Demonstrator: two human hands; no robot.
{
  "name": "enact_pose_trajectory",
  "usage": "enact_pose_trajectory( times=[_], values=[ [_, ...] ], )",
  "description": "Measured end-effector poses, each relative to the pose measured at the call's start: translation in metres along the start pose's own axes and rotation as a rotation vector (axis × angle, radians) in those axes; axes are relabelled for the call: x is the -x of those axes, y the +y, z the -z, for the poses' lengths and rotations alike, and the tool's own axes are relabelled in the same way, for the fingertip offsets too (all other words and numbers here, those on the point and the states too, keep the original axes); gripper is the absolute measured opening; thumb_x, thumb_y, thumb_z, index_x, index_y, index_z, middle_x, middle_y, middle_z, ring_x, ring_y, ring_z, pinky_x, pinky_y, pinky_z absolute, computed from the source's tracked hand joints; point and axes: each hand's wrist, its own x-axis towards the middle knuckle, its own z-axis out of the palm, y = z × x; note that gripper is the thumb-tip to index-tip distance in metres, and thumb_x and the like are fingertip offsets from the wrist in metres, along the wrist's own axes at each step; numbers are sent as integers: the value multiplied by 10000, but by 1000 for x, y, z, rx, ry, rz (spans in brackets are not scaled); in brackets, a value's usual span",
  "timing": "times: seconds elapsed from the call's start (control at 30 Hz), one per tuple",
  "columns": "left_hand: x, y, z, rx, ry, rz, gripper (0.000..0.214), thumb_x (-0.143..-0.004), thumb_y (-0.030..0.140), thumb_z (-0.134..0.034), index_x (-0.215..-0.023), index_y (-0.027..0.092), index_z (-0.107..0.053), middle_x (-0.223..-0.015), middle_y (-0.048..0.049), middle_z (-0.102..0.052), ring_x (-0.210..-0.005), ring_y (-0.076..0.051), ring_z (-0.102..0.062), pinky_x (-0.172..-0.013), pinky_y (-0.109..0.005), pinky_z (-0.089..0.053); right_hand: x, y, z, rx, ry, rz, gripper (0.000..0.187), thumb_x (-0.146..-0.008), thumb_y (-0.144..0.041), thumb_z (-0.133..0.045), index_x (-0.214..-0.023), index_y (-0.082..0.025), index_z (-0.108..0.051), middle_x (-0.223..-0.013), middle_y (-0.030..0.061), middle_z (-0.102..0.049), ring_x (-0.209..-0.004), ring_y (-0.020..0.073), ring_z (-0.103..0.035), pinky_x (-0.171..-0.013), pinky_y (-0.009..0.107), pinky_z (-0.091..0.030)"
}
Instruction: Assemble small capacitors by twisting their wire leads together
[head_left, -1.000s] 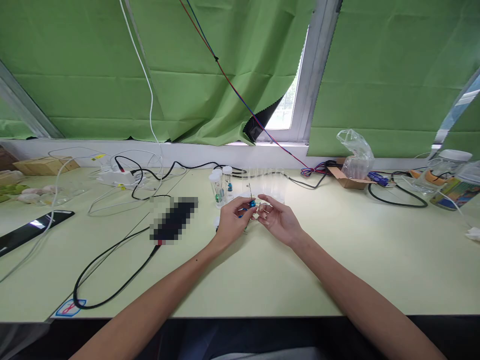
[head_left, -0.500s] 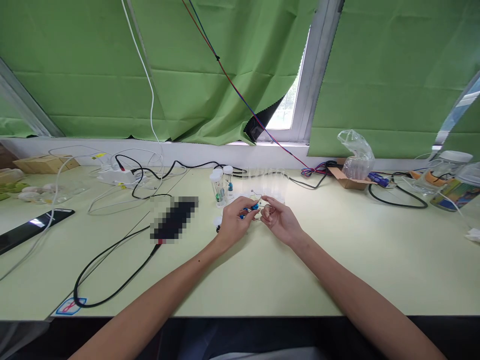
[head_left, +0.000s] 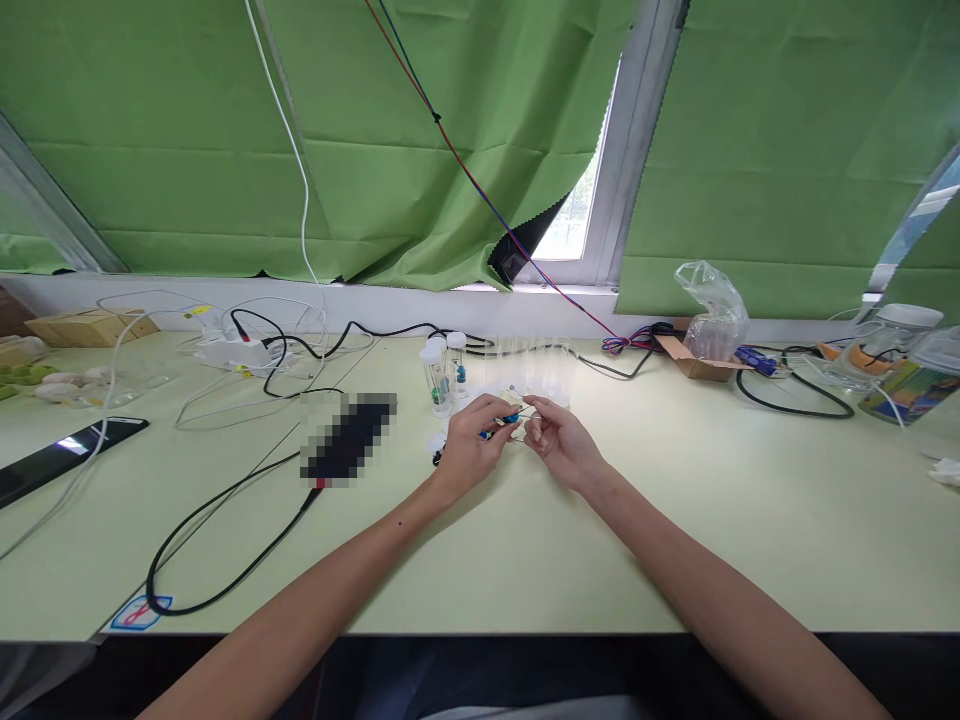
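My left hand (head_left: 471, 445) is closed in a pinch on a small blue bead-like piece (head_left: 511, 418), with more blue showing between the fingers. My right hand (head_left: 564, 447) sits close beside it, its thumb and forefinger closed on a thin wire-like strand (head_left: 517, 392) that reaches toward the blue piece. Whether the strand passes through that piece is too small to tell. Just beyond my left hand stand clear capped vials, one with green pieces (head_left: 435, 380) and one with blue-green pieces (head_left: 458, 368). A small black item (head_left: 437, 457) lies by my left wrist, partly hidden.
Behind my hands stands a row of clear containers (head_left: 551, 365). A phone (head_left: 75, 455), a blurred dark device with a looped black cable (head_left: 217, 598) and a white power strip (head_left: 232, 352) lie leftward. An open cardboard box (head_left: 701, 368) and clear jars (head_left: 904, 330) stand at the right.
The strand's free end has shifted slightly right and now lies at a different angle. My right fingers have moved a little; my left hand stays nearly still around the blue piece.
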Motion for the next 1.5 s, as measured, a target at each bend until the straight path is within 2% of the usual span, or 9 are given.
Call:
enact_pose_trajectory(
  times=[0.2, 0.37, 0.47, 0.6, 0.73, 0.9, 1.03, 1.23, 1.5],
  values=[
    [-1, 2, 1, -10, 12, -49, 160, -861, 256, -622, -985, 219, -716, -938, -53, -650, -816, -144, -637, -630, -244, -599, 0, -3, -1, 32, -5, -12, 188, -763, -262, -686, -923, -179, -633, -443, -60, -511, -429, 82, -389, -475, 215, -312],
    [-1, 2, 1, -71, 5, -57, 165, -872, 246, -605, -1003, 218, -701, -918, -44, -653, -788, -134, -628, -644, -245, -588, 2, -5, -4, 159, 41, 69, 225, -762, -325, -690, -914, -169, -633, -454, -42, -537, -440, 89, -403, -485, 226, -324],
    [-1, 1, 1, -91, 2, -14, 173, -870, 269, -605, -1007, 212, -695, -922, -47, -659, -779, -135, -632, -642, -246, -589, 3, -6, -5, 212, 100, 100, 273, -731, -355, -711, -916, -175, -622, -472, -38, -551, -445, 91, -416, -485, 231, -327],
    [-2, 0, 1, -15, 57, 84, 205, -857, 318, -614, -1006, 197, -687, -970, -60, -657, -778, -144, -637, -617, -255, -604, 3, -7, -3, 294, 194, 152, 293, -725, -392, -693, -911, -187, -597, -473, -44, -546, -432, 93, -413, -465, 232, -317],
    [-4, 0, 2, 81, 94, 193, 265, -825, 354, -644, -1022, 182, -681, -946, -65, -653, -754, -154, -646, -588, -271, -614, 2, -7, 1, 641, 298, 283, 273, -806, -456, -604, -921, -209, -581, -470, -38, -556, -421, 112, -413, -457, 244, -303],
    [-5, 1, 2, 137, 119, 305, 334, -779, 378, -685, -1037, 167, -668, -856, -59, -637, -674, -147, -636, -545, -268, -598, 3, 0, 3, 1196, 187, 396, 139, -861, -336, -523, -856, -222, -603, -460, -51, -502, -453, 137, -437, -528, 265, -314],
    [-4, -2, 1, 127, 106, 312, 318, -770, 372, -689, -1020, 179, -659, -871, -57, -633, -717, -157, -636, -548, -259, -581, 5, 2, 1, 1490, 72, 317, 136, -860, -239, -507, -905, -221, -634, -560, -18, -572, -536, 151, -478, -551, 262, -287],
    [-3, -2, 1, 83, 71, 302, 272, -778, 362, -677, -979, 180, -667, -878, -58, -671, -691, -148, -634, -585, -266, -570, 8, 0, -1, 1659, -11, 222, 139, -859, -208, -550, -956, -207, -650, -685, 24, -651, -662, 179, -562, -594, 271, -305],
    [-3, 0, 1, 72, 55, 330, 283, -768, 357, -686, -985, 175, -666, -879, -68, -688, -651, -148, -641, -579, -273, -562, 8, 2, 1, 1731, -47, 209, 156, -887, -264, -573, -1015, -209, -642, -762, 46, -693, -792, 218, -609, -625, 288, -312]
  ],
)
